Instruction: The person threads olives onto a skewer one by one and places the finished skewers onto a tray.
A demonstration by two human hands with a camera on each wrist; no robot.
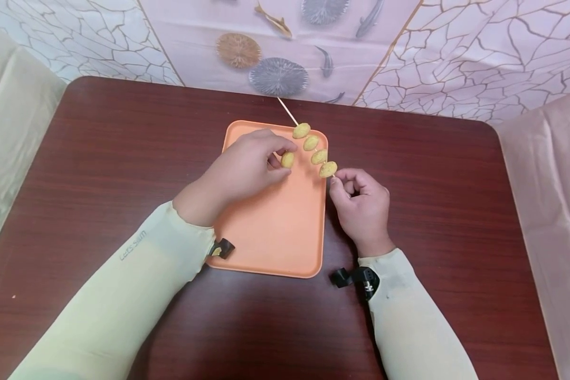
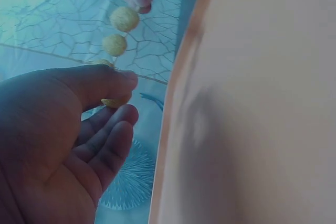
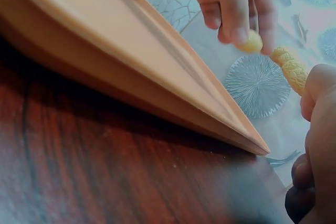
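Observation:
My left hand [image 1: 247, 169] is over the tray and pinches a small yellow, rough-skinned ball [image 1: 287, 160] between thumb and fingers. That ball is apart from the skewer, just left of it. A thin wooden skewer [image 1: 287, 111] slants across the tray's far right corner, with several similar yellow balls [image 1: 319, 157] threaded along its nearer part. Its far end is bare. Just right of the tray, my right hand [image 1: 363, 206] pinches the skewer's near end, below the lowest ball [image 1: 328, 169]. In the left wrist view, the thumb partly covers the held ball [image 2: 116, 101].
An orange rectangular tray [image 1: 271, 237] with a raised rim lies on the dark red-brown wooden table [image 1: 437, 174]. Patterned cloth [image 1: 285, 47] hangs behind the table's far edge. Pale cloth [image 1: 558, 179] borders the right side. Each wrist wears a small black camera mount [image 1: 356, 277].

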